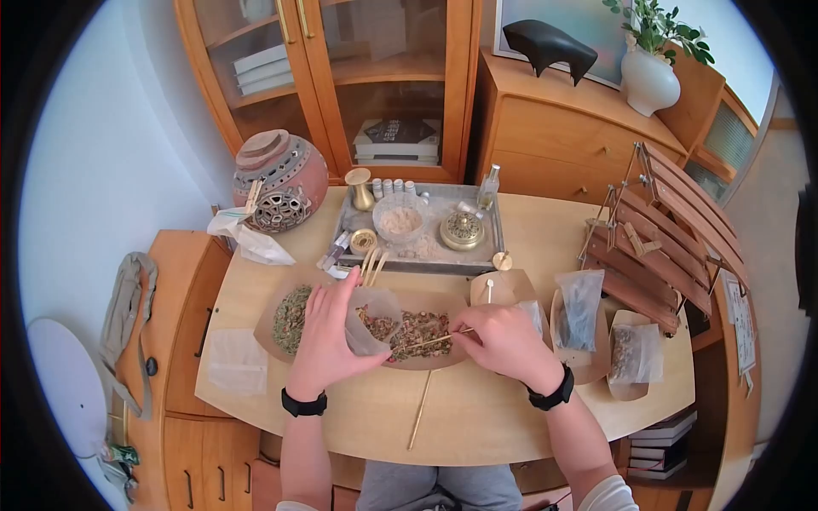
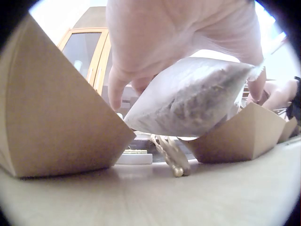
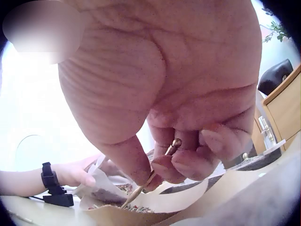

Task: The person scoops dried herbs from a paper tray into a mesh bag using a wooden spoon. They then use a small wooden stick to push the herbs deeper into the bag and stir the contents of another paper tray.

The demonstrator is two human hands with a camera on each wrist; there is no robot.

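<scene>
My left hand (image 1: 328,336) holds a translucent pouch (image 2: 188,99) spread between thumb and fingers. Dried, multicoloured plant bits show inside its mouth in the head view. The pouch hangs between two brown paper trays, one with green herbs (image 1: 292,319) on the left, the other with a mixed reddish-green herb blend (image 1: 430,325) on the right. My right hand (image 1: 503,341) pinches a thin brass stick (image 3: 141,188), its far end reaching over the blend towards the pouch. A second slim brass stick (image 1: 419,409) lies on the table before the trays.
Behind the trays stands a grey tray (image 1: 503,230) with a bowl of pinkish powder (image 1: 400,223), a brass censer (image 1: 462,230) and small bottles. Paper trays with bagged material (image 1: 578,311) sit at right, beside a wooden slatted rack (image 1: 648,247). A clay pot (image 1: 311,166) is back left.
</scene>
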